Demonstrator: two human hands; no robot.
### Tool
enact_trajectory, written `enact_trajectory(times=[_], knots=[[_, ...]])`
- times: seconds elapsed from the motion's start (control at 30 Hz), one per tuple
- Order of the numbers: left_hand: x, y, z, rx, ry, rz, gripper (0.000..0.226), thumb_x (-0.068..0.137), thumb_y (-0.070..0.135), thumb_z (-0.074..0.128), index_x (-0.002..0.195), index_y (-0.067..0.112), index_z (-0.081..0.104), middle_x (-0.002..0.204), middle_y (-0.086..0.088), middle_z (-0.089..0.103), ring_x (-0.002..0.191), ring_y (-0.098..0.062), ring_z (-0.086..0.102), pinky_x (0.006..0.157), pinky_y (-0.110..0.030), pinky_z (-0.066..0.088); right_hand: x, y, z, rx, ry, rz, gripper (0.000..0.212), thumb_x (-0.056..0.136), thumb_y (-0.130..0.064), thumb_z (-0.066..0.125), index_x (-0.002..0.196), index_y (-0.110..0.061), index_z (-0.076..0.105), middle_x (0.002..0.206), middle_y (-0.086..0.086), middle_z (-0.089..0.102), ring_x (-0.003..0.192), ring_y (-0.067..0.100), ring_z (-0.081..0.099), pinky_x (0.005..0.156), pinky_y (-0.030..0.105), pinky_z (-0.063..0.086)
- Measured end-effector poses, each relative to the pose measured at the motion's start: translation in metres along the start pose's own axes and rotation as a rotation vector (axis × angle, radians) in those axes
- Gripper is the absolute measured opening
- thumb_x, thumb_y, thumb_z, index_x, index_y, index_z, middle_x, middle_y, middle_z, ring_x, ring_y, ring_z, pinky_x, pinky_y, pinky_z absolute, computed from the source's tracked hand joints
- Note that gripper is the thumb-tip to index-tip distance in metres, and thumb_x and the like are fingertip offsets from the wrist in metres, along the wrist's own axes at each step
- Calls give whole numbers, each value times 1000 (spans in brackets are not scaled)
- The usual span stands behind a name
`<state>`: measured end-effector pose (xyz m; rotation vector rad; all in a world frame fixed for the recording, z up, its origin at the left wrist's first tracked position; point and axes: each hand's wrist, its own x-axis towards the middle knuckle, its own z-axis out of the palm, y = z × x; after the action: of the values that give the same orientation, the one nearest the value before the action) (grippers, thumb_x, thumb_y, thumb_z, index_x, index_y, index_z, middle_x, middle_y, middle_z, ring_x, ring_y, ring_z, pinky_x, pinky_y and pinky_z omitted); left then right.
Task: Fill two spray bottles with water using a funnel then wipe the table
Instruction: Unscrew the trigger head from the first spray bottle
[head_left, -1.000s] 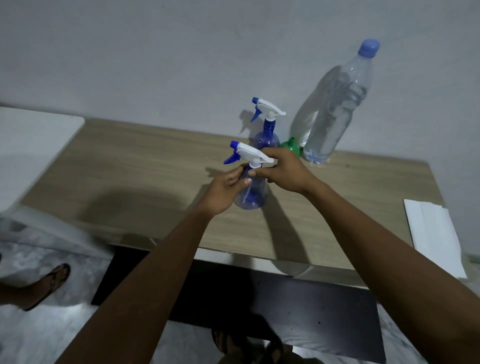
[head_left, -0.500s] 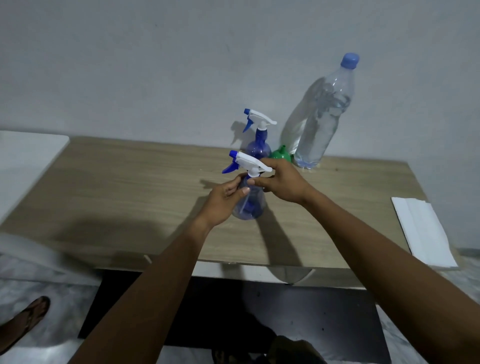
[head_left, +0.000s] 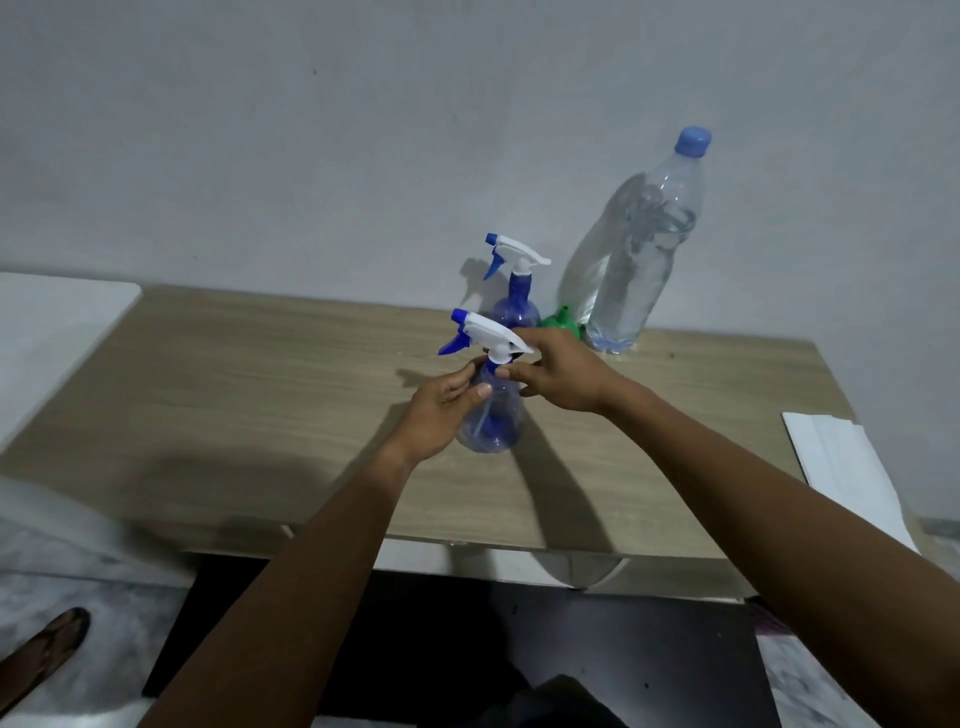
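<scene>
Near spray bottle (head_left: 492, 410), in front of the water bottle (head_left: 641, 249) — your left hand (head_left: 441, 410) wraps its body, right hand (head_left: 558, 371) pinches the trigger-head collar (head_left: 498, 355); unscrew squarely — keep 1 hand bracing.

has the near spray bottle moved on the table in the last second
No. The near spray bottle keeps its spot before the far spray bottle and funnel.

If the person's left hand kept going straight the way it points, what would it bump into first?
The left hand already touches the near spray bottle, so that comes first. Past it, along the same up-and-right line, probably the green funnel or the water bottle, though depth is hard to judge from one view.
</scene>
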<state>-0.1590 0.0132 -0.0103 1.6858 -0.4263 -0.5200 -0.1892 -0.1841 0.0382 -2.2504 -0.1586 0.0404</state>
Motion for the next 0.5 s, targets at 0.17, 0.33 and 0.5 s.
enact_trajectory(times=[0.17, 0.33, 0.5], knots=[[1, -1, 0, -17, -14, -17, 49, 100, 3, 54, 147, 6, 41, 132, 2, 60, 106, 12, 62, 99, -11, 46, -1, -3, -4, -43, -33, -20, 22, 93, -24, 73, 113, -16, 72, 104, 5, 73, 91, 22, 73, 76, 40, 64], [2, -6, -3, 8, -20, 2, 43, 100, 3, 53, 143, 2, 50, 134, -3, 63, 115, 0, 63, 100, -17, 49, 5, -12, 4, -186, 102, -22, 32, 87, -43, 78, 91, -12, 71, 81, 6, 72, 66, 13, 70, 64, 37, 61], [4, -6, -3, -14, -14, 16, 48, 99, 5, 55, 147, 5, 45, 137, -4, 60, 115, 1, 62, 93, -10, 47, 5, -11, 6, -130, 85, -17, 29, 90, -32, 77, 104, -7, 73, 92, 11, 72, 70, 17, 72, 59, 36, 63]])
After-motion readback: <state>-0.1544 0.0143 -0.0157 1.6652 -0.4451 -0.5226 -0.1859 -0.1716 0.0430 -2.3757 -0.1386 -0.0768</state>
